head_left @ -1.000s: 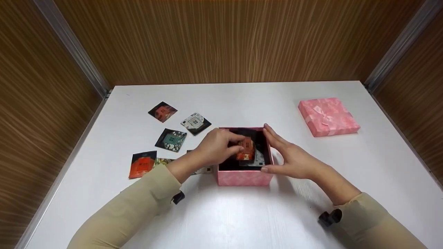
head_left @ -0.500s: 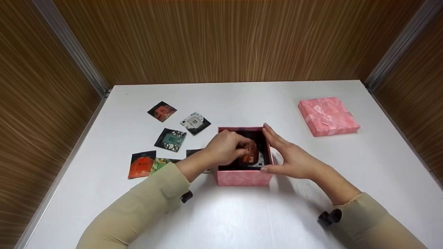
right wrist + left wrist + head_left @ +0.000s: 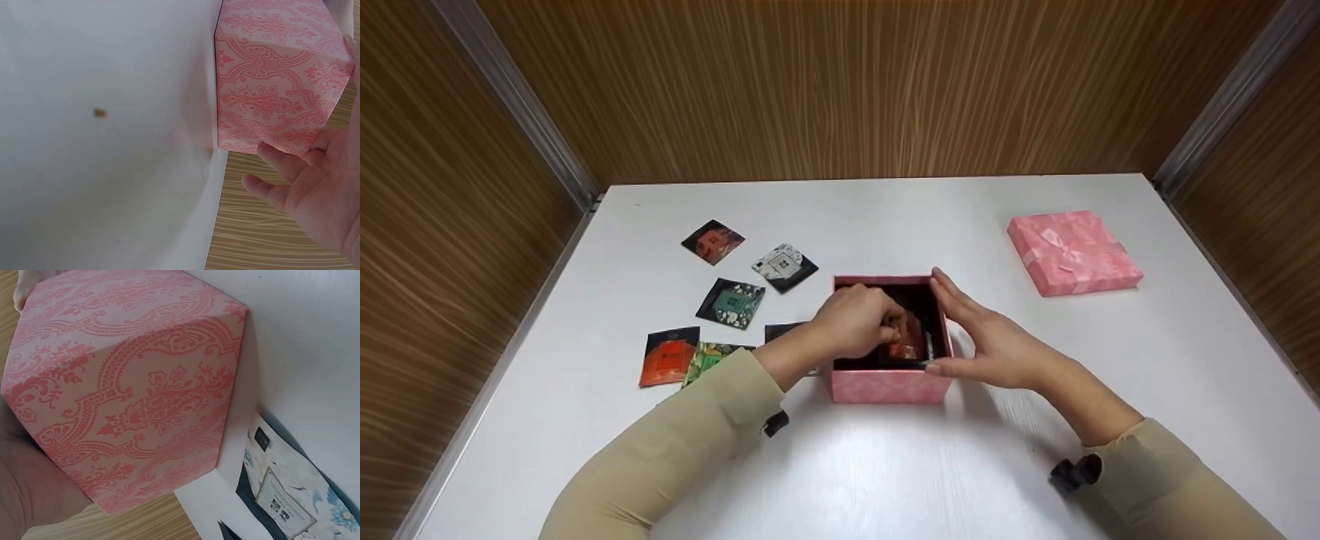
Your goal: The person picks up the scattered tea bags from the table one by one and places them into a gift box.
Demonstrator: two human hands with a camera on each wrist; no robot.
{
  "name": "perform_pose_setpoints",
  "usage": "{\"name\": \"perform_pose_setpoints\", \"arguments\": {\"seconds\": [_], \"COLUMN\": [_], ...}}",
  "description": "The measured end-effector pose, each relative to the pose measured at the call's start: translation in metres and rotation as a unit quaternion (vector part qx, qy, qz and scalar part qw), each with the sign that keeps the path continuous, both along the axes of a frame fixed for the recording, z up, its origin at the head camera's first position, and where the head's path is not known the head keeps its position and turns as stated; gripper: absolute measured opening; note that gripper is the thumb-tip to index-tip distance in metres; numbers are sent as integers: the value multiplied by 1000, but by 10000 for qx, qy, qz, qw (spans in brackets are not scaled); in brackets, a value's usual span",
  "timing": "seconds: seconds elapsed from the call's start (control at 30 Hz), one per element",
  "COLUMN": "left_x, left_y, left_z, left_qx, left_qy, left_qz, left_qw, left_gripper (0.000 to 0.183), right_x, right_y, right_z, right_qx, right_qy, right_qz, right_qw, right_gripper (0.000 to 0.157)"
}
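Note:
A pink patterned box (image 3: pixel 889 388), lidless and dark inside, stands mid-table. My left hand (image 3: pixel 855 321) reaches over its left wall and pinches an orange-red packet (image 3: pixel 907 346) down inside; the fingertips are partly hidden. Under the packet, the other contents barely show. My right hand (image 3: pixel 997 349) rests along the box's right side, thumb at the near rim and fingers toward the far corner. The right wrist view shows its lower fingers (image 3: pixel 275 160) straight, beside the patterned wall. In the left wrist view the box's outer wall (image 3: pixel 163 394) hides the left fingertips.
Left of the box lie several flat square packets: dark red (image 3: pixel 712 242), white and black (image 3: pixel 784 268), green (image 3: pixel 731 303), orange (image 3: pixel 669 357) and yellow-green (image 3: pixel 711 358). Another packet (image 3: pixel 287 500) lies close to the box, partly under my left forearm. A pink bow-topped lid (image 3: pixel 1074 253) sits at the back right.
My left hand has moved right and deeper into the box with the orange-red packet, covering more of the contents. My right hand has stayed at the box's right side.

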State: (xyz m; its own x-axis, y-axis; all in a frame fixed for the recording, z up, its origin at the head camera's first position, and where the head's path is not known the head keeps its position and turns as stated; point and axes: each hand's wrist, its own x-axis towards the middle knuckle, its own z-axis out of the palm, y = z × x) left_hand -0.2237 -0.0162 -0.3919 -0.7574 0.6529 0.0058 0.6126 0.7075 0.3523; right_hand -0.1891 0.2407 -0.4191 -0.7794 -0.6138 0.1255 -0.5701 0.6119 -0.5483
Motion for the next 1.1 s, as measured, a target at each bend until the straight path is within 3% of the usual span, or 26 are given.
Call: {"name": "perform_pose_setpoints", "arguments": {"seconds": [0.37,0.73,0.9,1.1], "left_x": [0,-1,0,1], "left_y": [6,8,7,2], "left_z": [1,0,1,5], "left_qx": [-614,-930,-931,-501], "left_qy": [-77,10,86,191], "left_qz": [72,87,129,-38], "left_qw": [9981,9956,9955,9986], "left_gripper": [7,11,10,13], "right_x": [0,0,-1,0], "right_y": [0,-1,-1,1], "right_z": [0,1,1,-1], "right_qx": [-16,13,16,19], "right_qy": [-108,-72,-89,-98], "right_qz": [-21,-36,-29,-61], "right_qw": [9999,10000,10000,9999], "right_gripper": [110,110,110,110]}}
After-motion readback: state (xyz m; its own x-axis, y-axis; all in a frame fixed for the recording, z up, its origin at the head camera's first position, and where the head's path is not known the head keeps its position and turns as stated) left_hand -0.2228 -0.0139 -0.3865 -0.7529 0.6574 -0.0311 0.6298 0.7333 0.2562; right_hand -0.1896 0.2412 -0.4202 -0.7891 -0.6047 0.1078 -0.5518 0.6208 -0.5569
